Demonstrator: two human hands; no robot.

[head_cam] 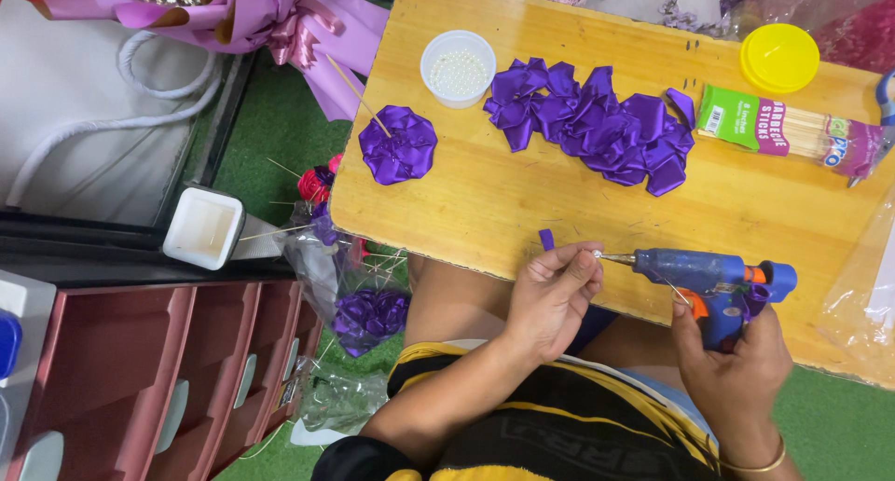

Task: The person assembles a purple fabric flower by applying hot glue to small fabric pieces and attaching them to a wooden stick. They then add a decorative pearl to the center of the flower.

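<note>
While the right hand (736,355) grips the blue glue gun (713,276) at the table's (466,211) near edge, the left hand's (550,299) fingers pinch a small pearl (598,254) at the nozzle; a light, steady squeeze would suit best.

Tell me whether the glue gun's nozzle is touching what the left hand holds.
Touching. The head view shows the blue glue gun with its metal tip meeting a small pearl pinched in the left hand, no gap visible.
</note>
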